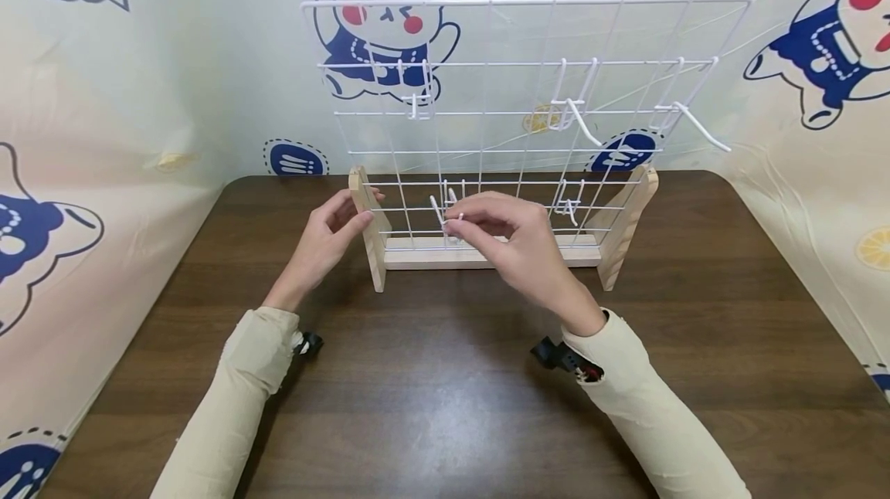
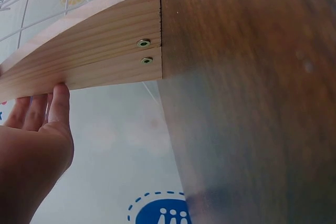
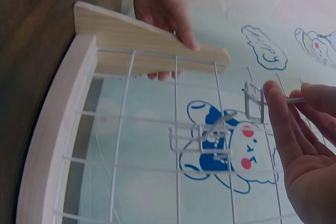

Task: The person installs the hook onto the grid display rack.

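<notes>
The right hand (image 1: 518, 240) pinches a small white wire hook (image 1: 445, 213) between thumb and fingertips (image 3: 273, 98), at the lower rows of the white wire grid (image 1: 528, 89). The left hand (image 1: 327, 240) lies with straight fingers flat against the outer face of the grid's left wooden foot (image 1: 368, 229), touching it without curling round it.

The hook sits just in front of the right hand's fingertips, low on the grid and left of its middle, between the two hands but much nearer the right one. Its prong points out of the grid toward the person, while its back wires stand upright against the grid's bars (the prong's long axis runs roughly square to the grid's plane).

The right wrist view shows what the head view blurs: the prong passes between the pinching fingers, and the hook's looped back (image 3: 254, 100) hangs at a grid wire, though whether it is fully seated there I cannot tell. The left wrist view shows only the foot's side with two screws (image 2: 143, 43) and fingertips (image 2: 59, 100) resting along its edge.

Further out, more hooks hang on the grid, one at upper left (image 1: 417, 101), two with long prongs at upper right (image 1: 577, 117), and one low on the right (image 1: 568, 205). The stand rests on a dark wooden desk (image 1: 445, 406) before a cartoon-printed backdrop (image 1: 139, 82).
</notes>
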`<state>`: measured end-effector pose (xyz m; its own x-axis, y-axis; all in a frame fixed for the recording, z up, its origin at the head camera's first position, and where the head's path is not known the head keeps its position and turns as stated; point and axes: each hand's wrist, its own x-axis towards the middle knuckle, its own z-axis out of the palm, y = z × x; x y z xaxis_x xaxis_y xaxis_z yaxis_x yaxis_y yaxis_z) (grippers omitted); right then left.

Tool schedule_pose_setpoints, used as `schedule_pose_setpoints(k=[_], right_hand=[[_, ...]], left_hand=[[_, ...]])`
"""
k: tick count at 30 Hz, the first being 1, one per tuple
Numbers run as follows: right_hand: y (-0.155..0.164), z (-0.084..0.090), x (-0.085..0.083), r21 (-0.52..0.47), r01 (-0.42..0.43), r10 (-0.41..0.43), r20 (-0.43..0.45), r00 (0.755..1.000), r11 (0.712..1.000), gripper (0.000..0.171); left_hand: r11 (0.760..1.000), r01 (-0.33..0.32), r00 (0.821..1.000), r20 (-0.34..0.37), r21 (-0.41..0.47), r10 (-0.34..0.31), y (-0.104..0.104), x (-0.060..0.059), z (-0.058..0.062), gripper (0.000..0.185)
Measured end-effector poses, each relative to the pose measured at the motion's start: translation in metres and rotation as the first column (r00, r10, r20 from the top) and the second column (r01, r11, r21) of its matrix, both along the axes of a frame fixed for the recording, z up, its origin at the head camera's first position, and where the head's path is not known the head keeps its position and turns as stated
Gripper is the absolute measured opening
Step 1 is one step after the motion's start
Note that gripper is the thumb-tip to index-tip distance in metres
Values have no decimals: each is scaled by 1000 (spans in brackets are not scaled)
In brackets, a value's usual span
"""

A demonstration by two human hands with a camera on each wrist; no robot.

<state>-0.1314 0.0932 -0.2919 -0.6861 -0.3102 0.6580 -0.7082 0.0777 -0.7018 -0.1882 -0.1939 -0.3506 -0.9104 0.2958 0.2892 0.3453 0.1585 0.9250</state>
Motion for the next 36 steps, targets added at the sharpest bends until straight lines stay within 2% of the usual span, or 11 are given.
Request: schedule_pose_setpoints(k=[4, 14, 24, 36], right_hand=[[6, 3, -3, -30, 61, -62, -45, 997, 998, 10], [17, 7, -9, -144, 141, -155, -91, 984, 980, 12], [22, 8, -13, -189, 220, -251, -159, 955, 957, 13], [25, 1, -21, -128, 334, -353, -176, 919, 934, 11]], left_hand=[[1000, 1, 1000, 1, -7, -1, 0, 1, 2, 41], [1000, 0, 1000, 3, 1, 0, 0, 0, 1, 40], [1000, -5, 1000, -4, 6, 5, -8, -14, -21, 39], [1000, -7, 1000, 4, 4, 7, -8, -15, -23, 41]])
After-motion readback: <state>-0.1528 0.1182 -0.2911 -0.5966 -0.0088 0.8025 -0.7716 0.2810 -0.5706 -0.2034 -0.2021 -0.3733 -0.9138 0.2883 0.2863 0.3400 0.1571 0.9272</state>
